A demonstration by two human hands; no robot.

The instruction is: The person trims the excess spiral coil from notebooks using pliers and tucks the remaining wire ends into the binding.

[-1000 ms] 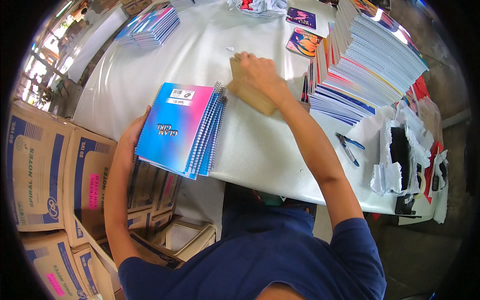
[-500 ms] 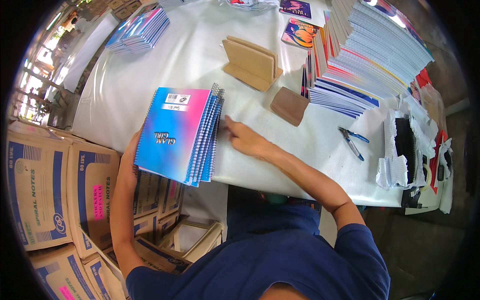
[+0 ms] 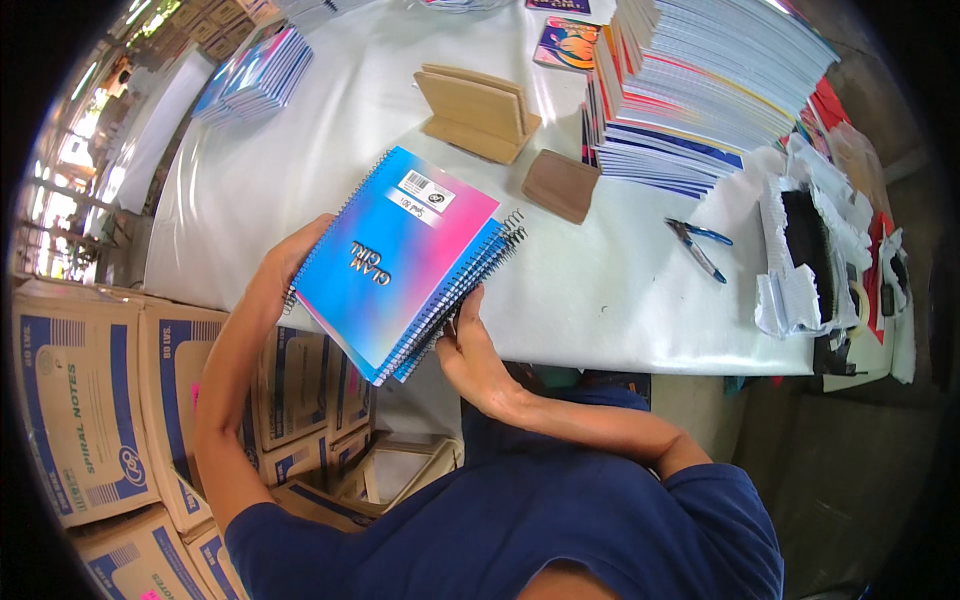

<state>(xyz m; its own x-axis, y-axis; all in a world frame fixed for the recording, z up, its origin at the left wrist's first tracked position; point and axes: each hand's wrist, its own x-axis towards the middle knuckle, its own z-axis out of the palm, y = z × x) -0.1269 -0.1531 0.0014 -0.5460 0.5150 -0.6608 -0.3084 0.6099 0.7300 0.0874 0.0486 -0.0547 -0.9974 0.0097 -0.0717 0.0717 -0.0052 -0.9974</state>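
A small stack of spiral notebooks [image 3: 395, 265] with blue and pink covers is held between my two hands over the table's near edge. The stack is turned at an angle, and black wire coils show along both its left and right sides. My left hand [image 3: 300, 246] grips the left edge, its fingers partly hidden under the stack. On the lower right side, my right hand [image 3: 474, 358] is closed on the coil edge, with its fingertips tucked beneath. A white barcode label lies on the top cover.
On the white table [image 3: 620, 310] stand a folded cardboard holder [image 3: 470, 115], a brown block [image 3: 562, 185], pliers [image 3: 698, 248] and a tall stack of page blocks [image 3: 700, 90]. A torn white package [image 3: 775, 300] is at right, finished notebooks [image 3: 258, 75] back left. Cartons [image 3: 85, 400] crowd the lower left.
The notebook stack has turned clockwise and shifted right. My right hand, earlier beside the coils with a finger pointing, now grips the stack's lower right edge. My left hand has moved up along the left side.
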